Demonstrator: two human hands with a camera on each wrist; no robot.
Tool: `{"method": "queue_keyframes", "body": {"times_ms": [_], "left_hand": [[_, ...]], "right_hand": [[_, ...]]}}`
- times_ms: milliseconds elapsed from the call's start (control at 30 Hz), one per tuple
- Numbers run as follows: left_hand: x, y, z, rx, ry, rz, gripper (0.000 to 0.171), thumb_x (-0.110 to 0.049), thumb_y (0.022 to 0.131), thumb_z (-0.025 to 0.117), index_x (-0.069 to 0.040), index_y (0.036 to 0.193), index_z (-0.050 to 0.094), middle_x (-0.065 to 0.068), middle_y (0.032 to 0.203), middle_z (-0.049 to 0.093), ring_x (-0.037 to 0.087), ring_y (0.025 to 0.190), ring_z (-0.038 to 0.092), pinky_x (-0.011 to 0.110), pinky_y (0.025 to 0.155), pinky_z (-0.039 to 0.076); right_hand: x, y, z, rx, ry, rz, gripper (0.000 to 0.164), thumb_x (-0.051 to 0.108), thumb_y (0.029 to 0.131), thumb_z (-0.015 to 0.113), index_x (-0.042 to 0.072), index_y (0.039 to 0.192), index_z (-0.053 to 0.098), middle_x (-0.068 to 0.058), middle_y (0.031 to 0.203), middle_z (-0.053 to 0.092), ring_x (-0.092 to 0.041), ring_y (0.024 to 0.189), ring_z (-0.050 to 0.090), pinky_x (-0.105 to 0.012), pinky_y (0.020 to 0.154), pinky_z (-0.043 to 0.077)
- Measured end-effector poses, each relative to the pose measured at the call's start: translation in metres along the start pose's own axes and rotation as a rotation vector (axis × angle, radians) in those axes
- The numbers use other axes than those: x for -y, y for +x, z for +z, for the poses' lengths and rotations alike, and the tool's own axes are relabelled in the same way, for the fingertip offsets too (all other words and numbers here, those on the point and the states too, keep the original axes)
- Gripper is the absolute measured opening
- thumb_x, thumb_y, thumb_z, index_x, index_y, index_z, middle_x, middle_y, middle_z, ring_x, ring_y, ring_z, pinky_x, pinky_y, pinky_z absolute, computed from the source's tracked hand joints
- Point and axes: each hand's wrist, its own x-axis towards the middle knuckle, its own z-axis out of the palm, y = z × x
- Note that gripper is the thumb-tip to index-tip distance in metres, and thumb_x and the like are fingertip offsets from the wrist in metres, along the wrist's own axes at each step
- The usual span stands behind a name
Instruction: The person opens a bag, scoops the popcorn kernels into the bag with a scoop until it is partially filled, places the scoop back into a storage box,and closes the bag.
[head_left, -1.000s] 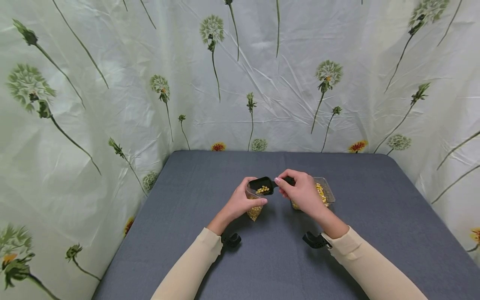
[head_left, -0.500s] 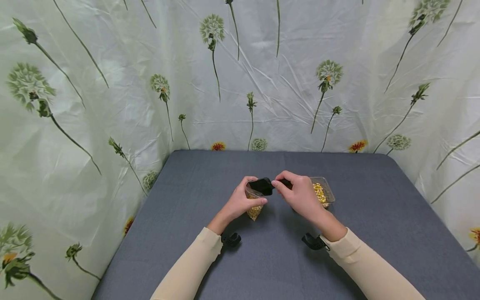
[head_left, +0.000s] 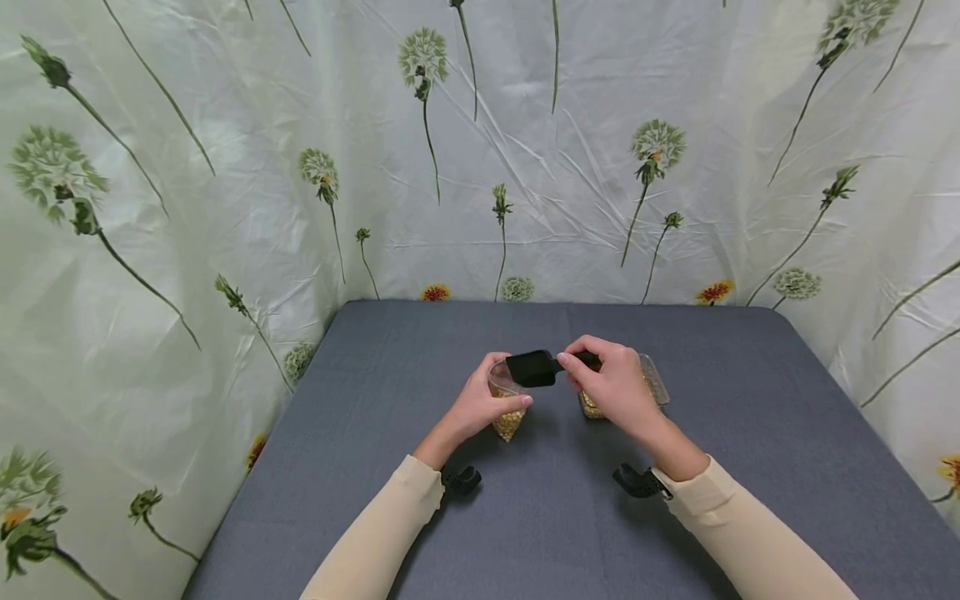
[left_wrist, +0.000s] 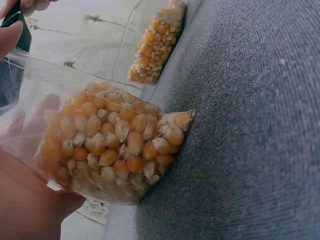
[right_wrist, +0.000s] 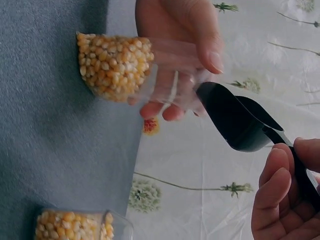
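Note:
My left hand holds a clear plastic bag by its upper part, fingers and thumb around the open mouth. Yellow corn kernels fill the bag's lower half, and its bottom corner points down close to the table. In my right hand the handle of a black scoop is pinched between thumb and fingers. The scoop's front lip is right at the bag's mouth, and no kernels show in its bowl in the head view. A clear plastic container of corn kernels stands on the table, partly hidden behind my right hand in the head view.
A grey-blue cloth covers the table. Behind and to both sides hangs a pale curtain printed with dandelions. Black wrist straps show below both hands.
Kernels lay in the scoop a second ago; the scoop tipped into the bag and its bowl now shows none. My right hand has since drawn slightly up and right. The left hand stayed put.

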Motion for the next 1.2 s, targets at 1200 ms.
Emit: {"method": "queue_keyframes", "body": {"times_ms": [1200], "left_hand": [[0.001, 0.000, 0.001, 0.025, -0.025, 0.088, 0.053, -0.030, 0.089, 0.080, -0.019, 0.130, 0.050, 0.001, 0.115, 0.064, 0.017, 0.109, 0.060, 0.045, 0.092, 0.048]], "right_hand": [[-0.050, -0.011, -0.080, 0.018, -0.316, 0.283, 0.031, 0.034, 0.101, 0.063, 0.006, 0.091, 0.071, -0.003, 0.059, 0.064, -0.020, 0.046, 0.053, -0.034, 0.047, 0.042]]}}
